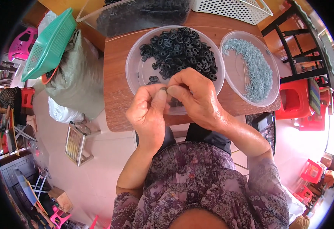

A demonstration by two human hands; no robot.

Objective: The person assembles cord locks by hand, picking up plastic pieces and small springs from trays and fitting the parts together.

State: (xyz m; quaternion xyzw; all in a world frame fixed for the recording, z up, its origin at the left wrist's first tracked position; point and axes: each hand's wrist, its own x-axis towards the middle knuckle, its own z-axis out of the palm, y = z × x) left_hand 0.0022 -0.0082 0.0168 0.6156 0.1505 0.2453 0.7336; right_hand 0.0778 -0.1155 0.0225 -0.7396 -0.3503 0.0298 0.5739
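Left hand [148, 112] pinches a small dark piece [163, 88] between thumb and forefinger above a clear bowl [137, 69] of black parts [180, 47]; right hand [198, 95] has fingertips drawn together beside it, hold not determinable

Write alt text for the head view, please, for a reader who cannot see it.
A person's left hand and right hand meet at a small dark piece above a clear tub of black oval parts; right of it on the wooden table stands a second tub of small grey-blue pieces.
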